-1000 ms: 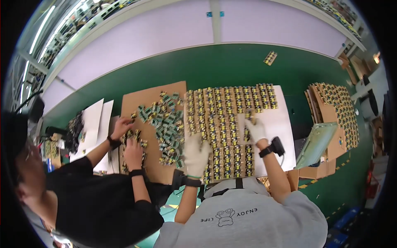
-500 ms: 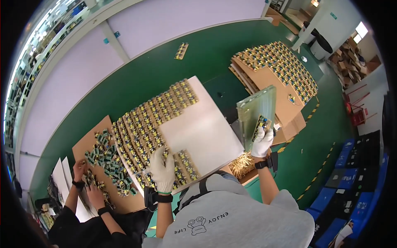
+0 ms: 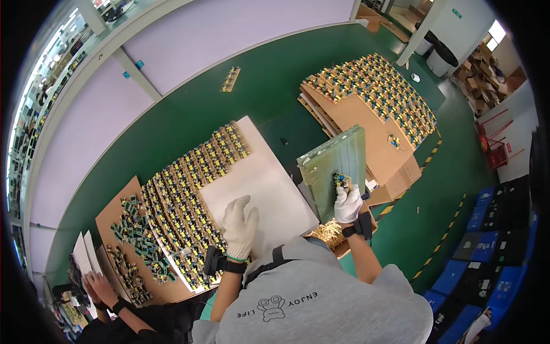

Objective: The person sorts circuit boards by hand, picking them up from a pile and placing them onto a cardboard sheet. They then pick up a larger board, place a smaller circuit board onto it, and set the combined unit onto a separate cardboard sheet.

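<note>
Here, small green-yellow circuit module (image 3: 342, 180) pinched in gloved right hand (image 3: 347, 203) — white sheet (image 3: 258, 189) lies leftward, under flat, empty left hand (image 3: 240, 225).

an electronics factory floor: a long green workbench (image 3: 189, 123) covered in rows of small circuit boards (image 3: 195, 172)
</note>
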Tool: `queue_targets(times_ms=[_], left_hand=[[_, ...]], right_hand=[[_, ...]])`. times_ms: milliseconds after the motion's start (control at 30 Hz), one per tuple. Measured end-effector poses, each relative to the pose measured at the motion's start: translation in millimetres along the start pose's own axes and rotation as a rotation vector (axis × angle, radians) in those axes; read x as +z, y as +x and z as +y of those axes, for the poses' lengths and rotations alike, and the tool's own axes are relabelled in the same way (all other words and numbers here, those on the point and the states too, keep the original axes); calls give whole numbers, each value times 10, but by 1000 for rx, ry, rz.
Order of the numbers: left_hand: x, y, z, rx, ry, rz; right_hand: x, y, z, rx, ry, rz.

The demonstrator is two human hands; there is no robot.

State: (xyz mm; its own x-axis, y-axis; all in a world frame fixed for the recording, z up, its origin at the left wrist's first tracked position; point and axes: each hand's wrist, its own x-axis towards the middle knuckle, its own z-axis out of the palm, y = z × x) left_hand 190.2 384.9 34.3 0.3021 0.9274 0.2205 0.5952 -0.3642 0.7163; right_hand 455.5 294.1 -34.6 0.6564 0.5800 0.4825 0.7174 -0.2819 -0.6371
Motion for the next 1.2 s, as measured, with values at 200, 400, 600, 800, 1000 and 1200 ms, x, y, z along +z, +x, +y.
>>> queue_targets(times_ms=[200, 400, 600, 800, 1000, 1200], left_hand=[[238, 85, 130, 46, -84, -100], [199, 160, 454, 55, -137, -245], [-98, 350, 1054, -113, -411, -668], [78, 92, 743, -15, -554, -337], [153, 97, 826, -408, -1095, -470], [170, 99, 695, -394, -314, -597]], right_hand=[[39, 107, 109, 84, 71, -89], [-16, -36, -194, 178, 41, -103], [-340, 63, -643, -367, 282, -352], [-165, -112, -753, -122, 361, 153], [-171, -149, -960, 535, 1135, -305], [-337, 298, -769, 446, 465, -32]])
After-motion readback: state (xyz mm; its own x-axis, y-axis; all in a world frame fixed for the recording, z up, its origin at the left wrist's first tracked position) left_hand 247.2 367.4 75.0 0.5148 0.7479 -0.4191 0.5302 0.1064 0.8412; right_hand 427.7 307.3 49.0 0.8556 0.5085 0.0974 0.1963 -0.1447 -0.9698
